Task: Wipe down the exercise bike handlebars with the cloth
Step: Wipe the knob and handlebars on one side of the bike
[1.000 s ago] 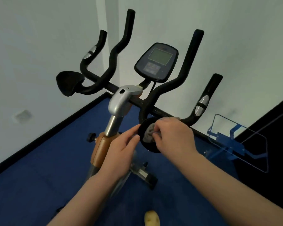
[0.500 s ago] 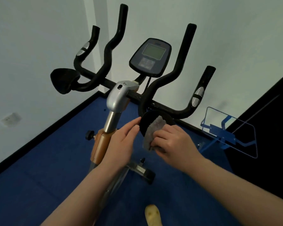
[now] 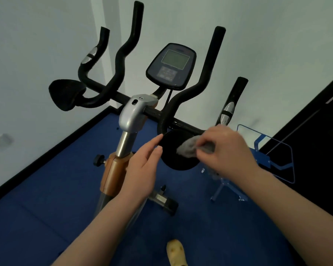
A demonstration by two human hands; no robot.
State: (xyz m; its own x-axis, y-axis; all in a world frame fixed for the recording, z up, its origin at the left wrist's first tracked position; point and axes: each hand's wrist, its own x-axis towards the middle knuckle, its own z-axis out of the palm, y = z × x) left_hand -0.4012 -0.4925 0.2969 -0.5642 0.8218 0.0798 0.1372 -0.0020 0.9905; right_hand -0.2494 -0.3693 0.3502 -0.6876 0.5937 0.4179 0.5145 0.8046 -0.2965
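Crumpled grey cloth sits pinched under the right hand's closed fingertips against the round black elbow pad, whose left edge the left hand's loosely spread fingertips touch.

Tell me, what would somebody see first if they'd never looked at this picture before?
Probably the black, curvy exercise bike handlebars rising against the pale wall, with the dark oval display console between them. Lower down, the right hand presses a crumpled grey cloth onto a round black elbow pad, while the left hand touches the pad's left edge.
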